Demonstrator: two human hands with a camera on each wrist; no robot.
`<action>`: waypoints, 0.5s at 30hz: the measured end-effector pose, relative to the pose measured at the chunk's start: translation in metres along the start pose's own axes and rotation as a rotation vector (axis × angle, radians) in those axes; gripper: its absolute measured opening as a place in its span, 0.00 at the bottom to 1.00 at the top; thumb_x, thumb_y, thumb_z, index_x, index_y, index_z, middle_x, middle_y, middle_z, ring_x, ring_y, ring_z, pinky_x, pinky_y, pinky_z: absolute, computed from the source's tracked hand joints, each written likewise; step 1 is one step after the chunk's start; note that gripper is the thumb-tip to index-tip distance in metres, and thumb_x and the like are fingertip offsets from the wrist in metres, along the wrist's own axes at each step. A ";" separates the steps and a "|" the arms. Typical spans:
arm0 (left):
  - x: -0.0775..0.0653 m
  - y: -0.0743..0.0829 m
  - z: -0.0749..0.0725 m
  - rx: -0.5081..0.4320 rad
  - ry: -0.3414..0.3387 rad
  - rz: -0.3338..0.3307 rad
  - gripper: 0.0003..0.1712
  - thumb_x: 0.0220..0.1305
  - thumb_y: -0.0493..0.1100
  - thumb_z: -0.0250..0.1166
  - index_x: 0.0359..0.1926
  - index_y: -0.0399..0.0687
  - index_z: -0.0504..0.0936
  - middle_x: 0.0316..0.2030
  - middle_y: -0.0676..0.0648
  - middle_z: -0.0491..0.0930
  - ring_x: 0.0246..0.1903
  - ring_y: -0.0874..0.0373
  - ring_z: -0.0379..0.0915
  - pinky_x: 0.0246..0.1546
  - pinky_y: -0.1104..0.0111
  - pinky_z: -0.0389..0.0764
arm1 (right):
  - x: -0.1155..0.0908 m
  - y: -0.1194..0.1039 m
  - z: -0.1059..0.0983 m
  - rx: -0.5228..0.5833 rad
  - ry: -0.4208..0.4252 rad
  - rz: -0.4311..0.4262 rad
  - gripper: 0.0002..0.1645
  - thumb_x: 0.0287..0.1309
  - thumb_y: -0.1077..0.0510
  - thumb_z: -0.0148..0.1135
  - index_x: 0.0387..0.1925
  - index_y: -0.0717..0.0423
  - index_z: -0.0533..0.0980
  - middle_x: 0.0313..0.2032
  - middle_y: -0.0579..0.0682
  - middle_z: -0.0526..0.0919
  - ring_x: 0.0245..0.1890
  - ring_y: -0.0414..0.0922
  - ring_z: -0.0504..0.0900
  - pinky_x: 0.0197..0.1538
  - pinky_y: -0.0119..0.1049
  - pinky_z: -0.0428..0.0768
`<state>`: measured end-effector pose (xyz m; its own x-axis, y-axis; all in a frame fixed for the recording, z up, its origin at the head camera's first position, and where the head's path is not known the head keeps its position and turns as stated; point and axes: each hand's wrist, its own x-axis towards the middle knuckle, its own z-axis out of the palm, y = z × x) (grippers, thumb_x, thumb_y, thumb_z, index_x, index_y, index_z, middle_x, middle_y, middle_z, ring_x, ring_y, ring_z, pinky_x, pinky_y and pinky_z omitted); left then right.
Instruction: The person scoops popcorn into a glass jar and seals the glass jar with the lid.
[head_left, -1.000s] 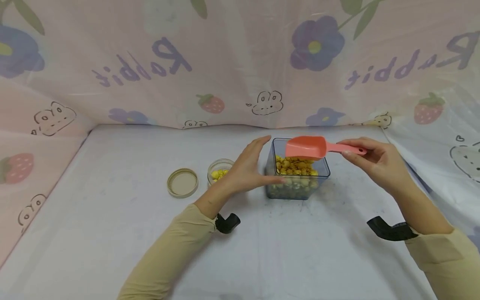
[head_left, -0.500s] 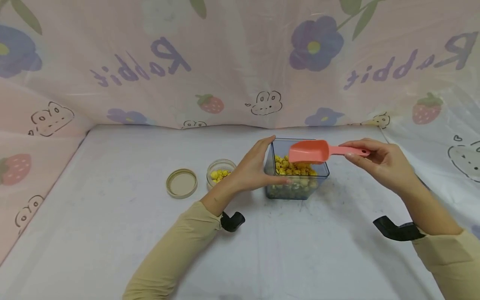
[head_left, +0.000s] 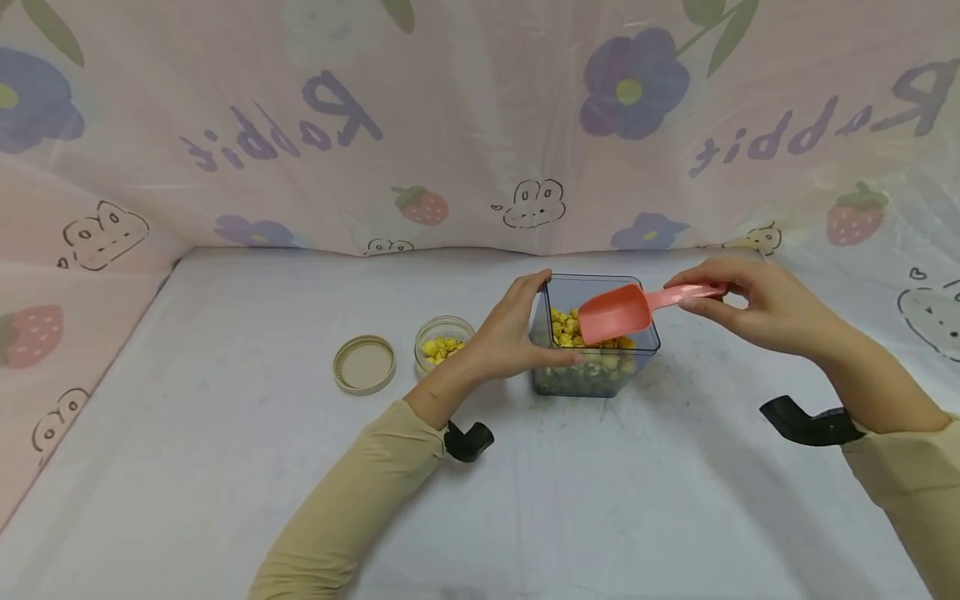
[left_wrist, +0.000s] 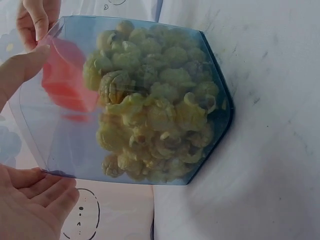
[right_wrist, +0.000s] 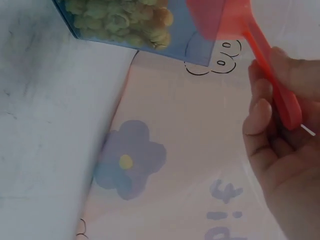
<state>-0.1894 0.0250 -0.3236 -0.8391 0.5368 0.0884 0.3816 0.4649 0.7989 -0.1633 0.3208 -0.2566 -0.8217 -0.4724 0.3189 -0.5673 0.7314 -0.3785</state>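
A clear bluish square container point(head_left: 597, 286) partly filled with yellow popcorn point(left_wrist: 150, 105) stands on the table. My left hand point(head_left: 504, 340) holds it by the rim, thumb along the near side and fingers at the far left. The handle of a coral-pink scoop point(head_left: 617, 315) is pinched between the thumb and fingers of my right hand point(head_left: 761, 304). The scoop's bowl tips down inside the container's mouth, just over the popcorn. In the right wrist view, the scoop's handle point(right_wrist: 272, 82) lies across the curled fingers.
Left of the container stands a round clear jar point(head_left: 444, 323) with some popcorn in it, partly hidden by my left hand. Its round lid point(head_left: 364, 365) lies beside it on the white table point(head_left: 247, 467). A printed curtain point(head_left: 465, 125) closes off the back and sides.
My left hand has come right, onto the container. The scoop, level above the container earlier, has tilted with its bowl lower, and my right hand has risen slightly.
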 end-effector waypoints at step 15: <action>0.000 0.000 0.000 -0.017 -0.008 0.005 0.64 0.45 0.55 0.77 0.75 0.49 0.46 0.73 0.48 0.51 0.71 0.53 0.51 0.69 0.56 0.61 | 0.031 -0.023 -0.008 -0.244 -0.139 -0.090 0.12 0.49 0.65 0.70 0.38 0.51 0.83 0.28 0.36 0.75 0.24 0.32 0.68 0.26 0.30 0.68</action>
<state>-0.1895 0.0249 -0.3235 -0.8341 0.5446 0.0873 0.3785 0.4501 0.8088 -0.1747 0.2931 -0.2312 -0.7780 -0.5912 0.2127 -0.6220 0.7724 -0.1287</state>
